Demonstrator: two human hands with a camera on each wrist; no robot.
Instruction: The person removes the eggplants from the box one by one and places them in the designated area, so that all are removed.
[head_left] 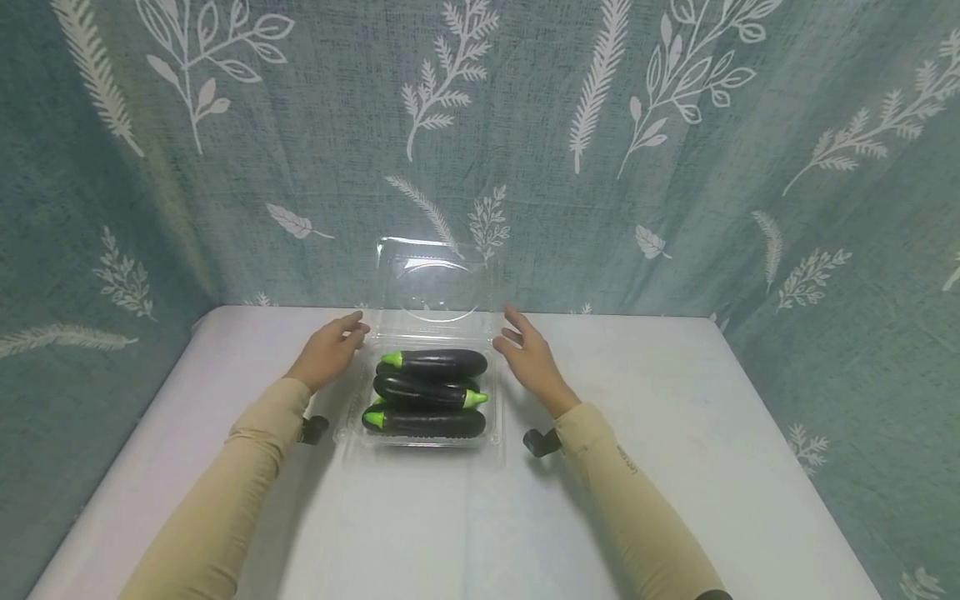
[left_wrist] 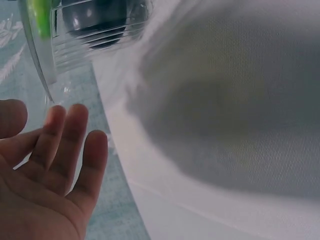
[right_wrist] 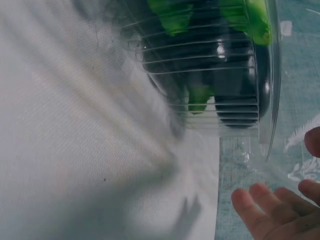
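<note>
A clear plastic clamshell container sits on the white table with its transparent lid raised at the back. Several dark eggplants with green stem ends lie stacked in its base. My left hand is at the container's back left, fingers extended and loosely bent, holding nothing. On the opposite side, my right hand is likewise spread near the back right corner. In the left wrist view, the left fingertips come close to the clear rim; contact cannot be told. The right fingertips appear just apart from the container.
The white tabletop extends around the container on both sides. A teal curtain with white leaf prints hangs behind the table and along both sides. A small dark device is on the underside of each wrist.
</note>
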